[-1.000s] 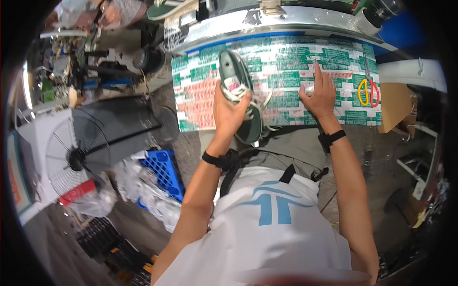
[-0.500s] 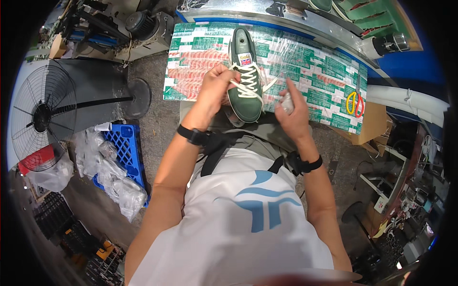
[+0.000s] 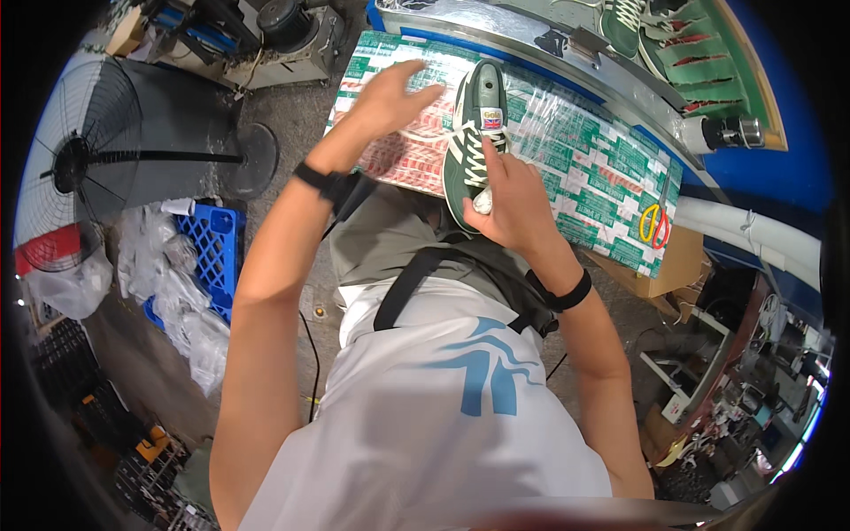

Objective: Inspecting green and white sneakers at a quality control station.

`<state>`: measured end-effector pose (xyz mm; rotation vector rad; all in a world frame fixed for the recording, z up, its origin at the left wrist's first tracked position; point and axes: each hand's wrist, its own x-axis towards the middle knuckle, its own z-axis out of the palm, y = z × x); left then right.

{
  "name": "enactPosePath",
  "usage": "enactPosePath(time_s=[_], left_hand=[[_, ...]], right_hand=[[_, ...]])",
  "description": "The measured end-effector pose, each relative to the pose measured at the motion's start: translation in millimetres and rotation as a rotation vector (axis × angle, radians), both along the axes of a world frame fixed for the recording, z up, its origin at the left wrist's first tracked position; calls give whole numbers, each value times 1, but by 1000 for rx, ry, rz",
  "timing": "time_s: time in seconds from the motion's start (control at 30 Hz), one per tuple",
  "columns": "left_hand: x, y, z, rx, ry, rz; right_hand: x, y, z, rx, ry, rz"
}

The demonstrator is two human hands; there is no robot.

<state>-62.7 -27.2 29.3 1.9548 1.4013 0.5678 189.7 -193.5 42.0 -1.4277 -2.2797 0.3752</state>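
Note:
A dark green sneaker (image 3: 456, 177) with white laces (image 3: 475, 164) lies toe toward me on the wrapped board. One loose lace end stretches leftward from it. My left hand (image 3: 390, 102) hovers left of the sneaker, slightly blurred, thumb and fingers apart with nothing visible between them. Across the sneaker's right side lies my right hand (image 3: 518, 195), its index finger pointing onto the laces near the tongue. Its lower fingers curl round a small white crumpled wad (image 3: 482, 202), whose material I cannot make out. This hand hides part of the sneaker's right side.
Scissors (image 3: 655, 226) with yellow and red handles lie at the right end of the tape-covered board (image 3: 584, 190). Beyond it runs a metal-topped conveyor edge (image 3: 531, 44). More green sneakers (image 3: 622, 26) stand at a green rack. A floor fan (image 3: 75, 164) stands left.
My left hand has let go of the lace and moved up and left. My right hand has come in over the sneaker's laces. The view has shifted a little.

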Motion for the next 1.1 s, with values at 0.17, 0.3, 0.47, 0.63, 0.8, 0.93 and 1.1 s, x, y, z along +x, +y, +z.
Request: enactPosePath(time_s=[0.17, 0.3, 0.47, 0.63, 0.8, 0.93, 1.1], left_hand=[[66, 24, -16, -295, -187, -82], [74, 30, -25, -298, -285, -141], [71, 36, -44, -110, -156, -91], [69, 36, -25, -310, -241, -80], [78, 33, -24, -301, -224, -89], [77, 39, -18, -403, -182, -84], [73, 44, -33, -310, -73, -168]], right_hand=[[9, 14, 24, -331, 351, -98], [0, 29, 5, -488, 721, -209], [-33, 9, 30, -452, 474, -31], [-21, -34, 36, -458, 516, 12], [-9, -38, 33, -579, 561, -42], [-55, -2, 17, -446, 563, 72], [-34, -42, 18, -574, 551, 161]])
